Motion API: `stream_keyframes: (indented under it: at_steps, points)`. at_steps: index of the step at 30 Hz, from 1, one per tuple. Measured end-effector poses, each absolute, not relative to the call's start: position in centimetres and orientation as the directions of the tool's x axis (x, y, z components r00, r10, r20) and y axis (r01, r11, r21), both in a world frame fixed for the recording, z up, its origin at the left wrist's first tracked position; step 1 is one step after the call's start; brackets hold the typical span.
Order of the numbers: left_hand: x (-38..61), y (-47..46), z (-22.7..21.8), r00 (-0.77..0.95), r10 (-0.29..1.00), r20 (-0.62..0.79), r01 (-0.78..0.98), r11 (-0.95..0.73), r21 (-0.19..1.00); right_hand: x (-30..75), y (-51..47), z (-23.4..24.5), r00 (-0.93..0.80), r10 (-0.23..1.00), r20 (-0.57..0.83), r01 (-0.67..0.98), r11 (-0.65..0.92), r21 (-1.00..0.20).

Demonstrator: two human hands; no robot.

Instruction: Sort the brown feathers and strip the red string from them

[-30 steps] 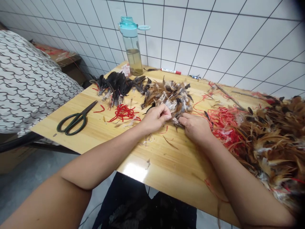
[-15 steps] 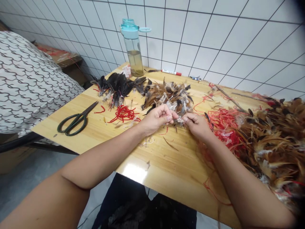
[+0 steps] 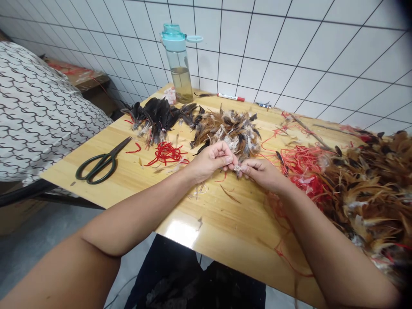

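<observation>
My left hand (image 3: 216, 162) is closed in a pinch over the middle of the wooden table (image 3: 206, 219). Close against its fingertips, my right hand (image 3: 261, 173) pinches a small whitish, fluffy feather tuft (image 3: 237, 168). Whether the left fingers also grip the tuft is hard to see. Just behind both hands lies a pile of brown and white feathers (image 3: 230, 131). Cut red strings (image 3: 167, 153) lie to the left of my left hand. Beyond my right wrist is a tangle of red string (image 3: 304, 165).
Black-handled scissors (image 3: 103, 162) lie at the left. Black feathers (image 3: 161, 113) sit near a water bottle (image 3: 180, 64). A red-and-white marker (image 3: 231, 97) rests by the tiled wall (image 3: 273, 47). A large brown feather heap (image 3: 370, 184) covers the right side. Patterned cloth (image 3: 48, 111) stands left.
My right hand has moved left and slightly down, closing the gap to my left fingertips. The left hand has hardly moved. The pale tuft now shows between the two hands.
</observation>
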State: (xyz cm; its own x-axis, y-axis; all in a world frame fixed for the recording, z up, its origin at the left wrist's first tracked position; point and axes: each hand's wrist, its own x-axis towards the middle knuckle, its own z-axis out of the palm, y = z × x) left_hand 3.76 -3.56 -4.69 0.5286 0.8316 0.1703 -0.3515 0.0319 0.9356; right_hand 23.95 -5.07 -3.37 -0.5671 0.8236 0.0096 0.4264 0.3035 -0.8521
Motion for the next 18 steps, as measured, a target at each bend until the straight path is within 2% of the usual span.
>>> stream_keyframes:
  at_steps: [2,4,7,9,11,14,18]
  points:
    - [3.8,-3.6,-4.8,0.528,0.834,0.16,-0.339,0.034,0.94,23.9,-5.0,-3.5,-0.557,0.83,0.022,0.473,0.339,-0.813]
    - [3.9,-3.6,-4.8,0.508,0.847,0.159,-0.317,0.012,0.948,23.6,-5.1,-3.5,-0.528,0.849,0.025,0.594,0.39,-0.704]
    - [4.0,-3.7,-4.6,0.471,0.868,0.154,-0.255,-0.033,0.966,23.0,-5.7,-3.1,-0.464,0.886,0.016,0.823,0.438,-0.363]
    - [4.0,-3.8,-4.4,0.452,0.88,0.148,-0.204,-0.06,0.977,22.6,-6.3,-2.7,-0.464,0.885,0.023,0.878,0.464,-0.116]
    - [4.0,-4.0,-4.1,0.437,0.887,0.147,-0.161,-0.084,0.983,22.4,-6.6,-2.5,-0.492,0.87,0.031,0.87,0.49,0.042]
    - [4.0,-4.1,-3.9,0.433,0.889,0.147,-0.123,-0.104,0.987,22.3,-6.8,-2.4,-0.486,0.873,0.037,0.869,0.478,0.124]
    - [4.0,-4.3,-3.7,0.442,0.885,0.145,-0.104,-0.11,0.988,22.5,-6.6,-2.6,-0.46,0.887,0.03,0.882,0.453,0.134]
